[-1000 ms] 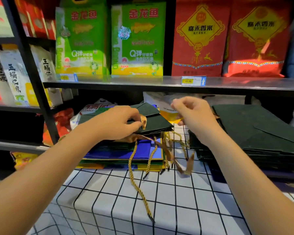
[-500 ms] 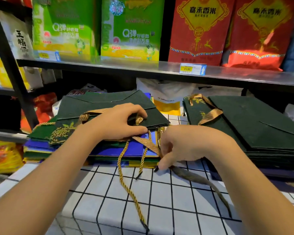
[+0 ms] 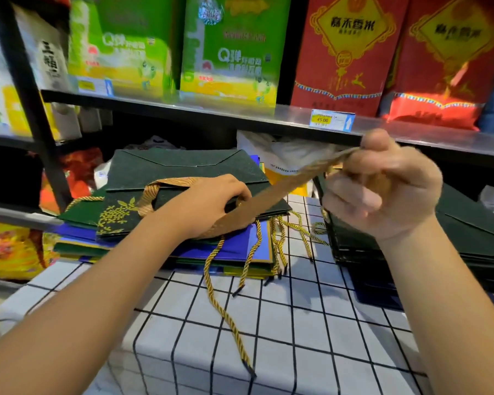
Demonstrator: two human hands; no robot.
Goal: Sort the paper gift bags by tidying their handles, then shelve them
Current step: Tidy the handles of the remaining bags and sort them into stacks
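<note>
- Left hand [image 3: 208, 203] lying palm-down on the top dark green paper gift bag [image 3: 188, 181], fingers curled over its near edge and pressing it onto the pile.
- Right hand [image 3: 382, 189] raised above the table, to the right of the pile and well apart from it, pinching the end of a flat gold woven ribbon handle [image 3: 271, 195] between thumb and fingers.
- Ribbon stretched in a slanted line from under the left hand up to the right hand.
- A second loop of the same gold ribbon [image 3: 160, 192] resting on the top bag, just left of the left hand.
- Pile of flat green and blue paper bags [image 3: 234, 246] lying under the top bag, on a white cloth with a black grid [image 3: 268, 323].
- Several twisted gold cord handles [image 3: 228, 309] hanging from the pile over the cloth toward the camera.
- Another stack of dark green flat bags [image 3: 474, 240] at the right, behind and below the right wrist.
- Black metal shelf [image 3: 211, 112] above, carrying green boxes [image 3: 228, 47] and red boxes [image 3: 348, 52].
</note>
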